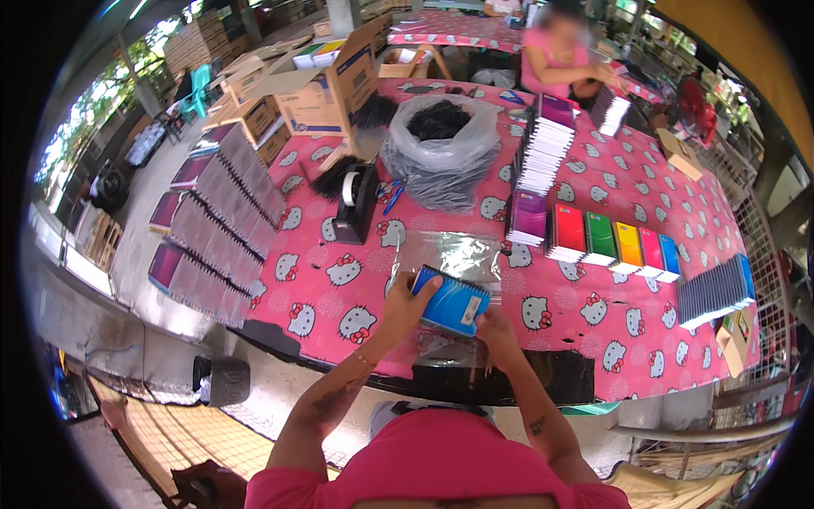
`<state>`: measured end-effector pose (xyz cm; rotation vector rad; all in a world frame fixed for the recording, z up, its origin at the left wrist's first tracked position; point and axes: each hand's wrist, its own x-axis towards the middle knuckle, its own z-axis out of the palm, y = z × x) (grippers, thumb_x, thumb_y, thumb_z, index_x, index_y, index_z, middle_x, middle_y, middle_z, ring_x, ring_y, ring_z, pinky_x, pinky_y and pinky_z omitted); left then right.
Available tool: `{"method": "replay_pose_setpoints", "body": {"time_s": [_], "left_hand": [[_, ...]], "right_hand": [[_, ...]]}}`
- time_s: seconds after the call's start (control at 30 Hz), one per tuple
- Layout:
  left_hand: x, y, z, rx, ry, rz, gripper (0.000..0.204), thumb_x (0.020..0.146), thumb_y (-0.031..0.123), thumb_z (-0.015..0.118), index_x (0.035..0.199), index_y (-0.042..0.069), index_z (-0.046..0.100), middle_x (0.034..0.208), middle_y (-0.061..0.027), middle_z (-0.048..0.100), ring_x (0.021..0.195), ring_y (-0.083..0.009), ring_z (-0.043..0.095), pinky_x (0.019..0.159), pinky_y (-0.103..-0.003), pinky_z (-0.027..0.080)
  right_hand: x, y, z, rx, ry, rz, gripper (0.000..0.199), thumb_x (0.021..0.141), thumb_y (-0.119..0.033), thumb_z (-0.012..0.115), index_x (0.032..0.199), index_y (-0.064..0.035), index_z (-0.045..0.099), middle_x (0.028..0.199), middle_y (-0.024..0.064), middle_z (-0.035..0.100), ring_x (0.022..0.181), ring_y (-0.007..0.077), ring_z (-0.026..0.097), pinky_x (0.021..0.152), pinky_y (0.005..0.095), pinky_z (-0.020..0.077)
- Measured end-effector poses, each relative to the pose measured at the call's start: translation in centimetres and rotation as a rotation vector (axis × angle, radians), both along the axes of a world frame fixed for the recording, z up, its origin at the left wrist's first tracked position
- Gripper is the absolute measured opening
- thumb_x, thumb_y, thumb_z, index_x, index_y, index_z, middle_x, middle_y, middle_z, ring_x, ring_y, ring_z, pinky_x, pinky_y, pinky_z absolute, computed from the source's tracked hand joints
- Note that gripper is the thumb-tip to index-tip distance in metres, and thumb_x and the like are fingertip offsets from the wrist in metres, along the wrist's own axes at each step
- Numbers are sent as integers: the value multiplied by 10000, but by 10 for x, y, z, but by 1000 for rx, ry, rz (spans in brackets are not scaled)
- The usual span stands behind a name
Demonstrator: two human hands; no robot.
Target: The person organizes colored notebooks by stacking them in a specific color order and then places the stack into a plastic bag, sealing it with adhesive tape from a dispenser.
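Note:
Both my hands hold a blue spiral notebook [449,299] above the near edge of the table. My left hand [409,304] grips its left side, with the thumb lying on the cover. At the notebook's lower right corner, the fingers of my right hand [496,331] are closed on its edge. A clear plastic bag [449,248] lies flat under and beyond the notebook. Whether any part of the notebook is inside the bag, I cannot tell.
A black tape dispenser [354,208] and a bag of black coils [441,170] stand beyond. Bagged notebooks [212,229] line the left edge. Purple [530,216], red [568,231] and blue [716,293] notebook stacks stand right. A co-worker [560,55] handles notebooks at the far side.

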<state>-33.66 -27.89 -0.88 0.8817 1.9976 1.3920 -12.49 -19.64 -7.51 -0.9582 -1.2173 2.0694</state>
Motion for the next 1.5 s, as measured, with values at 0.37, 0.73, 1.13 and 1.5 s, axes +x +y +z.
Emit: {"method": "replay_pose_setpoints", "body": {"time_s": [0.37, 0.73, 1.13, 1.5], "left_hand": [[0, 35, -51, -436, 314, 204, 890, 848, 769, 487, 1086, -74, 643, 978, -336, 666, 1004, -462, 656, 873, -520, 514], [-11, 13, -63, -248, -14, 282, 722, 897, 682, 511, 1153, 23, 658, 1053, -228, 701, 1011, -394, 667, 890, -454, 498], [-19, -12, -91, 0, -175, 341, 492, 942, 515, 575, 1059, 43, 647, 933, -172, 707, 867, -268, 699, 726, -385, 529], [-29, -98, -68, 73, 596, -489, 174, 822, 169, 745, 984, 114, 713, 893, -68, 675, 773, -276, 678, 681, -390, 547]], "right_hand": [[-19, 83, -5, 105, -437, 269, 587, 894, -448, 700, 1180, 59, 624, 1004, 100, 668, 705, 174, 648, 629, 287, 529], [-11, 67, 4, -14, -337, 225, 772, 891, -593, 642, 1319, 43, 544, 1236, 140, 629, 1061, 245, 655, 879, 389, 534], [-4, 54, -17, -73, -103, 42, 472, 892, -439, 701, 1108, -21, 661, 1048, 40, 667, 862, 117, 601, 693, 277, 478], [34, 19, -20, 1042, -478, 579, 168, 875, -135, 685, 1032, -75, 697, 896, 109, 699, 831, 320, 664, 740, 396, 513]]}}
